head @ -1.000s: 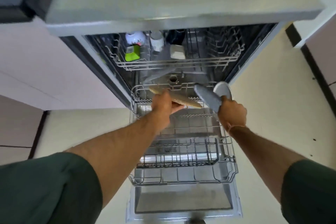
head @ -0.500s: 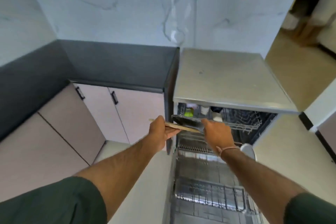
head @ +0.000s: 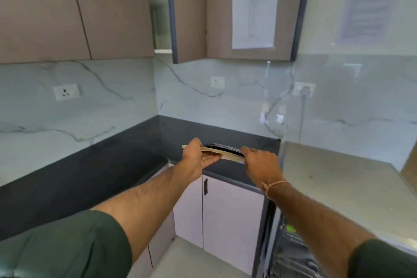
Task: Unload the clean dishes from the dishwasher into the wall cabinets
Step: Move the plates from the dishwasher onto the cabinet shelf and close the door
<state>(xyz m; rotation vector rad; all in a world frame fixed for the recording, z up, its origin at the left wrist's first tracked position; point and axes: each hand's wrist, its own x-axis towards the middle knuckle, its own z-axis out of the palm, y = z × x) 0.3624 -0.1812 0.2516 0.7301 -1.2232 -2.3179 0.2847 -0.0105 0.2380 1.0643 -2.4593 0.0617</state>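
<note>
My left hand [head: 199, 157] grips the left end of a flat tan wooden board [head: 228, 155], held level over the dark counter. My right hand [head: 259, 162] is closed on a dark speckled grey plate [head: 222, 146] that lies edge-on just above the board's right end. Both are at chest height in front of the corner. Overhead, a wall cabinet stands open: its door [head: 250, 13] swings out, and pale shelves [head: 159, 7] show in the gap. The open dishwasher [head: 291, 253] is at the lower right, with part of its wire rack and something green showing.
A dark counter [head: 94, 171] wraps the corner below a marble backsplash with sockets [head: 66, 92]. A white cable hangs from a plug [head: 304, 90] on the right. The dishwasher's grey top [head: 334, 178] lies right of my hands. Pale base cabinet doors [head: 232, 216] are below.
My view has swung up from the dishwasher racks to the corner and the wall cabinets. Both hands lifted the board and the plate out of the lower rack and up over the counter.
</note>
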